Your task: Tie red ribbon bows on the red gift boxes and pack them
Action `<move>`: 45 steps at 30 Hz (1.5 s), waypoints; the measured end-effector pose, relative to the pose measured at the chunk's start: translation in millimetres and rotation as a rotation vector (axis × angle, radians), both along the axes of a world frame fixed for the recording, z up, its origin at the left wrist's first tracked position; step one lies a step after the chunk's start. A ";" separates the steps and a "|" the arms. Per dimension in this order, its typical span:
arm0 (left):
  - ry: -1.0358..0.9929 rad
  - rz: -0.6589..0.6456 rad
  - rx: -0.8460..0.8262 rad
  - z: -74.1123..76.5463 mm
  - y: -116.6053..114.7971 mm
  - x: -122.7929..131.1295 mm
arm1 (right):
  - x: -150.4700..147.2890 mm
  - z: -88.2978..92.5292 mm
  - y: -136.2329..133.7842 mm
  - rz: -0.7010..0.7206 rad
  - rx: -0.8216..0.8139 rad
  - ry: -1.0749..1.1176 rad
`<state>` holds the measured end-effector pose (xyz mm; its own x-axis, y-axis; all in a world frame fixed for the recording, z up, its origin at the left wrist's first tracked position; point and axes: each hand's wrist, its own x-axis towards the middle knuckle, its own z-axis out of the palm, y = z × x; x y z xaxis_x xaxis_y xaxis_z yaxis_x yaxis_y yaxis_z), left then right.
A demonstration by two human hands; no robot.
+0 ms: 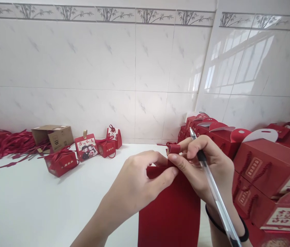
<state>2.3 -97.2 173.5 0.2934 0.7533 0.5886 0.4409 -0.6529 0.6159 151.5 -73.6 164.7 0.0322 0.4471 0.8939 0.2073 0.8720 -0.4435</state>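
Observation:
A flat red card sheet (169, 209) stands upright in front of me on the white table (31, 202). My left hand (137, 181) pinches its top edge with thumb and fingers closed. My right hand (206, 168) grips the same top edge, where a small curled red tab (173, 149) sticks up. A clear ballpoint pen (213, 187) is tucked between the right hand's fingers, tip pointing up. A black band circles my right wrist.
Stacked red gift boxes with cord handles (260, 164) fill the right side. Small red boxes (61, 162) and a printed one (86, 147) sit at the back left, beside a brown carton (53, 136) and a heap of red ribbons (3, 144). Tiled walls behind.

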 end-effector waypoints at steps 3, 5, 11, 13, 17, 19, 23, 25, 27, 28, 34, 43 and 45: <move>0.044 0.032 0.026 -1.3 2.1 2.4 | 1.7 0.6 -1.1 -0.023 0.014 -0.024; 0.129 0.073 0.067 -2.8 5.7 2.9 | 2.9 0.4 1.2 -0.028 0.029 -0.055; 0.270 0.160 0.139 -6.2 14.3 4.7 | 7.8 0.1 10.4 -0.053 -0.027 -0.077; 0.261 0.137 0.125 -6.7 14.5 5.3 | 8.1 0.3 9.9 -0.076 -0.033 -0.041; 0.227 0.104 0.092 -5.5 12.4 4.6 | 4.8 1.0 6.4 -0.088 -0.015 0.012; 0.213 0.102 0.075 -3.9 10.1 3.9 | 2.8 1.5 5.0 -0.071 -0.003 0.001; 0.192 0.093 0.052 -2.2 5.5 3.6 | 2.4 3.0 2.7 0.008 -0.030 -0.115; 0.169 0.101 0.052 -3.4 5.6 4.5 | 3.6 3.3 1.9 0.021 -0.055 -0.141; 0.165 0.106 0.063 -5.2 7.7 5.5 | 4.9 3.0 1.9 0.022 -0.059 -0.128; 0.171 0.104 0.066 -6.0 9.1 5.8 | 5.3 2.7 2.2 0.026 -0.057 -0.111; 0.216 0.059 0.031 -5.3 14.1 3.2 | 3.5 -0.2 7.5 0.022 -0.065 -0.001; 0.251 0.037 0.062 -4.5 14.1 0.9 | 0.1 -0.8 5.4 0.021 -0.038 0.050; 0.256 0.022 0.127 -4.3 12.4 1.9 | 2.3 -0.1 3.4 0.009 -0.039 0.032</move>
